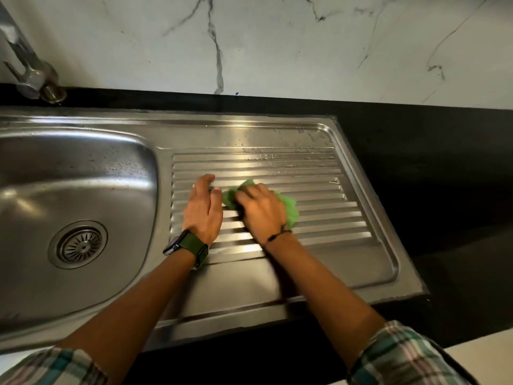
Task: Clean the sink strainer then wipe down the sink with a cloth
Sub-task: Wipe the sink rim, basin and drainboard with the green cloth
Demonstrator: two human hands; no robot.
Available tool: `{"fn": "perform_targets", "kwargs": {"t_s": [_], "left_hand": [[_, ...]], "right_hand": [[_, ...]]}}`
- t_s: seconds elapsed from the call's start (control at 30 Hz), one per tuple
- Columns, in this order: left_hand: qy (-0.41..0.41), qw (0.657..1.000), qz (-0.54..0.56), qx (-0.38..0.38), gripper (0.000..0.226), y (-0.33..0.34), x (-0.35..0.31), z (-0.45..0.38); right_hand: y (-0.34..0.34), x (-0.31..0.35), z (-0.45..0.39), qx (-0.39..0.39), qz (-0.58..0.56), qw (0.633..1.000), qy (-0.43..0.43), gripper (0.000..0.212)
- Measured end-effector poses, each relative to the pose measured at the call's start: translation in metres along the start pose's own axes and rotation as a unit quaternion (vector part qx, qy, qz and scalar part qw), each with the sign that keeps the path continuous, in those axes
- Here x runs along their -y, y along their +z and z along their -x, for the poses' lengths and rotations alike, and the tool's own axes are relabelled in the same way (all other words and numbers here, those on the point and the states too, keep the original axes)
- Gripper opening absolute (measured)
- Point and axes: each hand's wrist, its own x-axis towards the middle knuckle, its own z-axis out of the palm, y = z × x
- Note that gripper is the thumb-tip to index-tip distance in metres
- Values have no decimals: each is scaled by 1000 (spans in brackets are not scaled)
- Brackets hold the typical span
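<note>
A green cloth (pixel 288 208) lies bunched on the ribbed steel drainboard (pixel 319 190), and my right hand (pixel 261 212) presses down on it, fingers closed over it. My left hand (pixel 204 207) rests flat on the ribs just to the left, fingers spread, touching the cloth's edge. The round metal strainer (pixel 79 244) sits in the drain at the bottom of the sink basin (pixel 69 173) on the left, apart from both hands. Water drops dot the far ribs.
A metal tap (pixel 30 70) rises at the back left corner. Black countertop (pixel 444 168) surrounds the sink on the right and behind. A marble-patterned wall (pixel 277 43) stands directly behind.
</note>
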Motion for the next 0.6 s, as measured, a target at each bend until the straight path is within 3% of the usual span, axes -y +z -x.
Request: {"fn": "perform_targets", "kwargs": {"t_s": [0.07,0.2,0.3,0.37,0.43,0.53,0.6], "left_hand": [[-3,1000,0,2,47,1,0,0],[-6,1000,-14,-10,48,0,-1,-1],[-21,1000,-2,-14,48,1,-4,-1],[-26,999,8,-18,48,3,-5,-2],[-27,999,20,-20,48,5,-5,-3],[-37,997,55,-37,45,3,-5,-4],[-41,994,83,-56,43,0,-6,-3]], "right_hand": [[-9,-47,11,-12,7,999,50,32],[-26,-134,23,-46,62,968,238,42],[-33,-142,11,-51,84,932,348,36],[-28,-115,-5,-43,60,923,377,32],[-11,-61,-21,-14,29,945,326,33],[19,24,-29,7,-19,984,175,28],[17,37,-30,12,-27,994,109,24]]}}
